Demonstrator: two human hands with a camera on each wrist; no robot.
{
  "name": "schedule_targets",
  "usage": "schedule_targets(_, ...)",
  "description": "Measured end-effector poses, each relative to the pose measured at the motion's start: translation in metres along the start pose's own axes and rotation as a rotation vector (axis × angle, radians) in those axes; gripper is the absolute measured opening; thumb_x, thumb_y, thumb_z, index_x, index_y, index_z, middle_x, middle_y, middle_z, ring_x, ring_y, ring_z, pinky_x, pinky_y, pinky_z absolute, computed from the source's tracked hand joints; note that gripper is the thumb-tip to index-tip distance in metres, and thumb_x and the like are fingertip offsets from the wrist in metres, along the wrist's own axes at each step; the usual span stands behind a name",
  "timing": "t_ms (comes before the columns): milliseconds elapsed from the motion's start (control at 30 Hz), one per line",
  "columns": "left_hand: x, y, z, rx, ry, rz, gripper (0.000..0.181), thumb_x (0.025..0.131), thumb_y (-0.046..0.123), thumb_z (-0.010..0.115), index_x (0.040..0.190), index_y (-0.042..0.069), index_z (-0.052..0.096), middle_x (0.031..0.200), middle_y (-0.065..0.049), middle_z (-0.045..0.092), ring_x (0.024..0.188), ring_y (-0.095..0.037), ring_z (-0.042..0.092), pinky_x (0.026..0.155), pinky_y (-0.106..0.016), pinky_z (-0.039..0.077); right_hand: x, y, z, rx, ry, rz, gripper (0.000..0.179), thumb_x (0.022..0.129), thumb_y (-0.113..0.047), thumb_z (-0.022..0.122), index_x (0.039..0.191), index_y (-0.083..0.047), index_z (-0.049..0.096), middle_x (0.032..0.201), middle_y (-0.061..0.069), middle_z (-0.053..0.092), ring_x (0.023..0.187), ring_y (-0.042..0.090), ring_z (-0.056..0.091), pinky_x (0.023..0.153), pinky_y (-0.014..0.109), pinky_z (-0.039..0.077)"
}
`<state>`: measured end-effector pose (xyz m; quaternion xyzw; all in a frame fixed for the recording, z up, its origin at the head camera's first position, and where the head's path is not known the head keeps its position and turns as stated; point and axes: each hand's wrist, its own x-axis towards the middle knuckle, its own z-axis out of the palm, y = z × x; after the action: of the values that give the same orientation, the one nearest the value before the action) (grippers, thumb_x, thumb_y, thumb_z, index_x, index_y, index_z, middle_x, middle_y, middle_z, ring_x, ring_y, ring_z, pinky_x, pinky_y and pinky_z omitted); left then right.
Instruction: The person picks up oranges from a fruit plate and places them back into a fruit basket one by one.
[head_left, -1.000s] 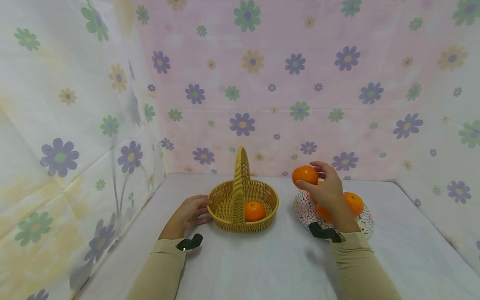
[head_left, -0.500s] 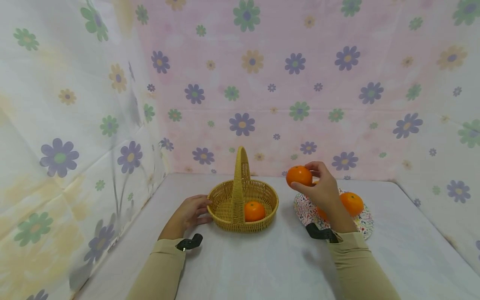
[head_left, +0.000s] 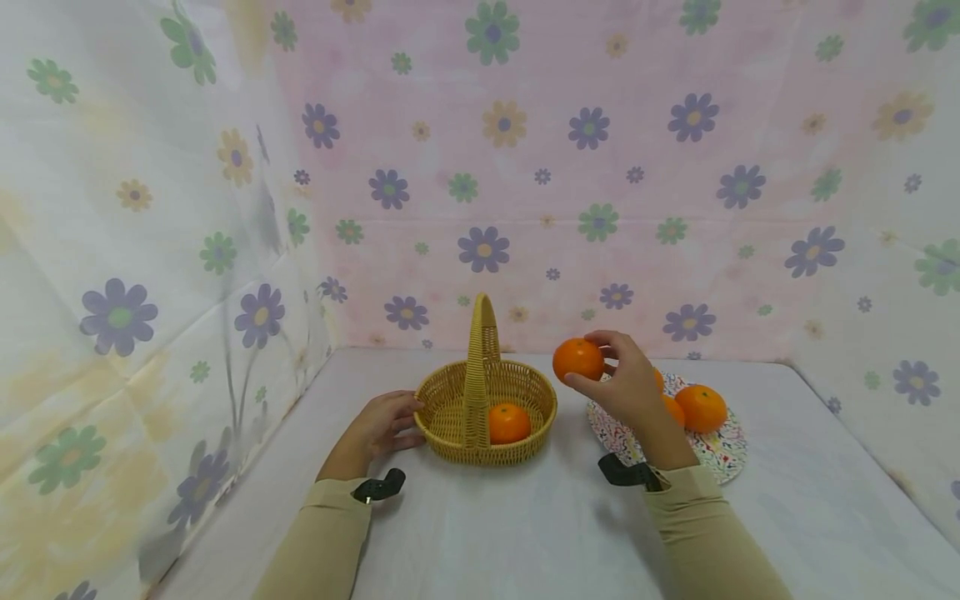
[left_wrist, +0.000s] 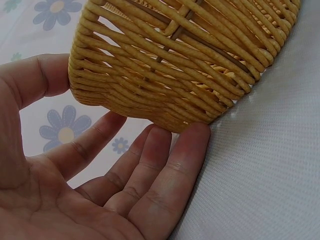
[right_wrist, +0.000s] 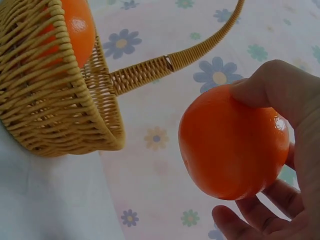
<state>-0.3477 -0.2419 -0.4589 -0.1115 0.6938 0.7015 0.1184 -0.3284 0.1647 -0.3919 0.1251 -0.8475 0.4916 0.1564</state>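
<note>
A glossy orange mandarin (head_left: 578,360) is held between the thumb and fingers of my right hand (head_left: 626,379), raised above the table just right of the wicker basket (head_left: 442,450). In the right wrist view, the thumb presses on top of this mandarin (right_wrist: 232,145), with fingers on its far side and below. A second mandarin (head_left: 510,423) lies inside the basket, right of the tall arched handle (head_left: 477,375). My left hand (head_left: 381,423) rests against the basket's left side. The left wrist view shows its relaxed, spread fingers (left_wrist: 165,175) touching the woven wall (left_wrist: 165,85).
On the right, a round plate with colourful speckles (head_left: 723,454) bears more mandarins (head_left: 702,408), partly hidden by my right hand and forearm. A white cloth (head_left: 480,533) covers the table. Flowered fabric (head_left: 555,208) hangs behind and at both sides.
My right hand has carried its mandarin leftward from above the plate toward the basket, uncovering more of the fruit there. The left hand and the basket have stayed put.
</note>
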Motion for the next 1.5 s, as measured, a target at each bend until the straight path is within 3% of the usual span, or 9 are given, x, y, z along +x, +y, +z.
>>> schedule_targets(267, 0.0, 0.0, 0.0, -0.007, -0.006, 0.004, 0.043, 0.095, 0.02, 0.067, 0.135, 0.006, 0.06, 0.121, -0.009, 0.068, 0.104, -0.021, 0.07, 0.09, -0.05, 0.063, -0.003, -0.006, 0.014, -0.042, -0.041, -0.006, 0.066, 0.081, -0.04, 0.088, 0.134, -0.023, 0.055, 0.135, 0.003, 0.062, 0.125, 0.029, 0.062, 0.1, 0.049, 0.058)
schedule_targets(900, -0.001, -0.001, 0.0, -0.009, 0.001, 0.008, 0.041, 0.094, 0.02, 0.068, 0.133, 0.007, 0.063, 0.118, -0.008, 0.07, 0.104, -0.022, 0.07, 0.089, -0.049, 0.063, -0.007, -0.01, 0.045, -0.09, -0.117, -0.063, 0.066, 0.08, -0.032, 0.09, 0.136, -0.024, 0.057, 0.137, -0.005, 0.061, 0.132, 0.026, 0.059, 0.102, 0.049, 0.057)
schedule_targets(1500, -0.001, -0.001, 0.0, -0.02, -0.029, 0.02, 0.045, 0.094, 0.019, 0.068, 0.136, 0.004, 0.059, 0.118, -0.007, 0.069, 0.103, -0.02, 0.07, 0.092, -0.05, 0.062, -0.012, -0.008, 0.054, -0.126, -0.142, -0.116, 0.064, 0.081, -0.03, 0.09, 0.135, -0.02, 0.059, 0.138, 0.0, 0.062, 0.129, 0.027, 0.06, 0.103, 0.054, 0.055)
